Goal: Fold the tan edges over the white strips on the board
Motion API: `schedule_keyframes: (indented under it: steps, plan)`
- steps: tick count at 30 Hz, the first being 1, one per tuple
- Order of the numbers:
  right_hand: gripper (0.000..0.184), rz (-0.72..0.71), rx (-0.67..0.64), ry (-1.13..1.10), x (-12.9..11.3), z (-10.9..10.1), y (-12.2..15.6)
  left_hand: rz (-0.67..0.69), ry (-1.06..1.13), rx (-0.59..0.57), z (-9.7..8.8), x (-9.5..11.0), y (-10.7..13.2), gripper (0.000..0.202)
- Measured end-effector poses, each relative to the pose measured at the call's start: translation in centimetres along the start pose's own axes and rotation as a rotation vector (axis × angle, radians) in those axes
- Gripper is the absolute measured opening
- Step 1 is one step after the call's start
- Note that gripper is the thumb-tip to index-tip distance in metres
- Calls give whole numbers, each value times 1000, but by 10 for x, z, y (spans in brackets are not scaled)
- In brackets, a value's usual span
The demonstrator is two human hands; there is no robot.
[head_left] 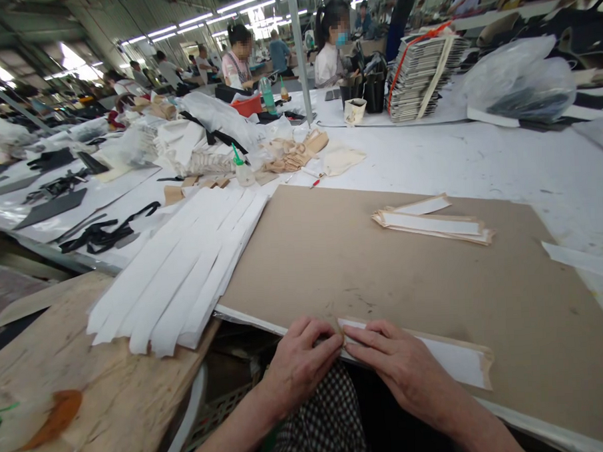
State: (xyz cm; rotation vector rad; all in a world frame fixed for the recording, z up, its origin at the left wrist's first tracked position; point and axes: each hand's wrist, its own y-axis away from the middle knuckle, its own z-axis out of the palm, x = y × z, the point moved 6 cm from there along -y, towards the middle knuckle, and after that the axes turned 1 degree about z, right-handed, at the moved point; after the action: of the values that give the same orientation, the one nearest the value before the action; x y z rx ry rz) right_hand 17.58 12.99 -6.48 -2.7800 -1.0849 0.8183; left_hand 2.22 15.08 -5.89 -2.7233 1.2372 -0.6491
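A long strip piece (457,360), white with tan folded edges, lies along the near edge of a brown cardboard sheet (332,251). My left hand (300,362) pinches the strip's left end with curled fingers. My right hand (397,365) rests on top of the strip beside it, fingers bent and pressing down on the left part. Both hands touch each other at the strip's end.
A fanned pile of white strips (183,271) lies to the left. A small stack of finished strips (434,223) sits farther back on the cardboard. A glue bottle (242,168), tan pieces, black straps (102,235) and bags crowd the table behind. Other people work at the far benches.
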Motion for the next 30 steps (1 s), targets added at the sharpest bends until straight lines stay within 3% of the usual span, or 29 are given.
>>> schedule_keyframes:
  steps: [7, 15, 25, 30]
  plan:
    - [49, -13, 46, 7, 0, 0, 3, 136, -205, -133, 1, 2, -4, 21]
    - [47, 7, 28, -14, 1, 3, 4, 26, 57, -76, -4, -6, -5, 20]
    - [42, 40, 114, -44, 0, 4, 6, 121, -118, -133, 1, 0, -1, 22]
    - [43, 117, 143, -21, -3, 11, 3, 142, -89, -112, -2, 1, -2, 14]
